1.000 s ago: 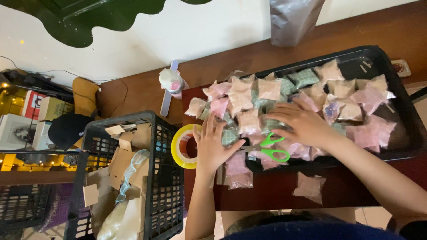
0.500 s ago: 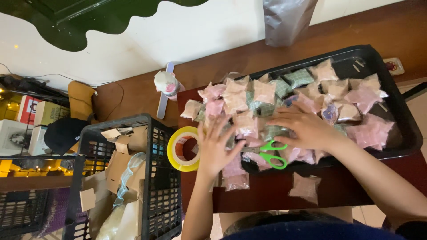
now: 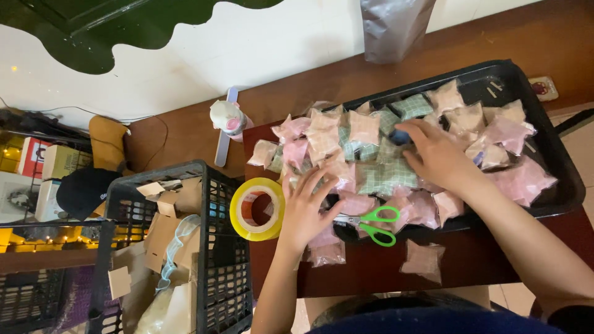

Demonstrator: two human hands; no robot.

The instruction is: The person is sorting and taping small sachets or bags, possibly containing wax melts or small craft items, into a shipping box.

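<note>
A black tray (image 3: pixel 560 185) on a dark red table (image 3: pixel 371 266) holds several small clear packets (image 3: pixel 365 127) of pink, peach and green stuff. My left hand (image 3: pixel 306 207) lies flat, fingers spread, on packets at the tray's left end. My right hand (image 3: pixel 436 154) rests palm down on packets in the tray's middle, fingers reaching toward a small blue item (image 3: pixel 401 136). Green-handled scissors (image 3: pixel 371 224) lie at the tray's near edge between my hands. One packet (image 3: pixel 422 256) lies alone on the table.
A yellow tape roll (image 3: pixel 255 209) sits left of the tray. A black crate (image 3: pixel 167 247) with cardboard pieces and plastic stands further left. A small white bottle (image 3: pixel 226 117) and a grey foil bag (image 3: pixel 393 28) stand near the wall.
My right hand has moved off the scissors and up the tray toward the far packets. My left hand has stayed on the packets at the left end.
</note>
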